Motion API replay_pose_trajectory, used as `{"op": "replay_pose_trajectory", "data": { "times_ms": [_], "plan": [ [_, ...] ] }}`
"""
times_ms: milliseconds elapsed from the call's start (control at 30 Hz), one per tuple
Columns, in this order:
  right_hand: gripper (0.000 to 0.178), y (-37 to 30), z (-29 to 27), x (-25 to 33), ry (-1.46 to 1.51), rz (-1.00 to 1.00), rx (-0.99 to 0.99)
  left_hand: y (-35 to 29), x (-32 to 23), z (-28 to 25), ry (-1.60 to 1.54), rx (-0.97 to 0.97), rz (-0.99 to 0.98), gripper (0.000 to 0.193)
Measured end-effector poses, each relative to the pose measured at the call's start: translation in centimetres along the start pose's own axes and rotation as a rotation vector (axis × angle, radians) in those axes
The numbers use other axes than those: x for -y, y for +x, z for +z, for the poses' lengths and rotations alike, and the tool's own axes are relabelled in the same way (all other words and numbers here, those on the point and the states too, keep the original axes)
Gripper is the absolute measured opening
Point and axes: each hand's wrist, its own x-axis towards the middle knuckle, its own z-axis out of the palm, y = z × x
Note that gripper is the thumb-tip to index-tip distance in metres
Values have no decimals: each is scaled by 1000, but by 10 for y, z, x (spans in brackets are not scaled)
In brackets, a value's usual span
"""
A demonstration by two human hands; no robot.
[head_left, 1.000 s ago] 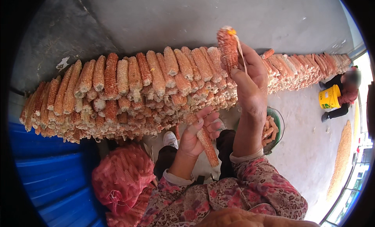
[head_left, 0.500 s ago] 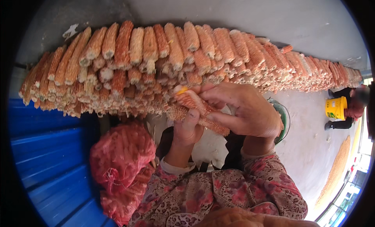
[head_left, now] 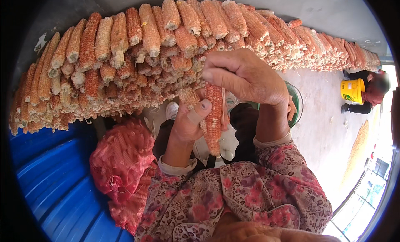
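Between my hands a reddish corncob [head_left: 213,117] stands nearly upright in the picture, its lower end pointing toward my body. My right hand [head_left: 252,77] is closed round its upper end, fingers curled over the top. My left hand [head_left: 187,121] is wrapped round a second, paler corncob [head_left: 190,98], which crosses behind the reddish one. The left thumb, with a pale wrap on it, presses beside the reddish cob. Fingers of the left hand show partly behind both cobs. Just beyond my hands rises a long stacked pile of corncobs [head_left: 152,38].
A red mesh sack [head_left: 121,158] full of cobs leans at my left, against blue corrugated sheeting [head_left: 54,171]. Right of my right forearm stands a green bucket [head_left: 296,101]. Farther right, a person [head_left: 373,92] crouches by a yellow bucket [head_left: 352,91]. Orange-yellow grain [head_left: 357,148] lies on the floor.
The reddish cob has swung from slanting to nearly upright, and the yellow kernels at its end are out of sight. My right hand has risen to its top. The view has shifted.
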Motion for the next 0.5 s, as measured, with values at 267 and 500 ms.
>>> {"op": "replay_pose_trajectory", "data": {
  "times_ms": [267,500],
  "plan": [
    [27,4,10,6,118,-1,-14,-15,2,-10,-266,120,-104,59],
    [30,6,-1,-7,-61,15,-244,-27,-11,-43,-322,128,-252,66]
  ]
}}
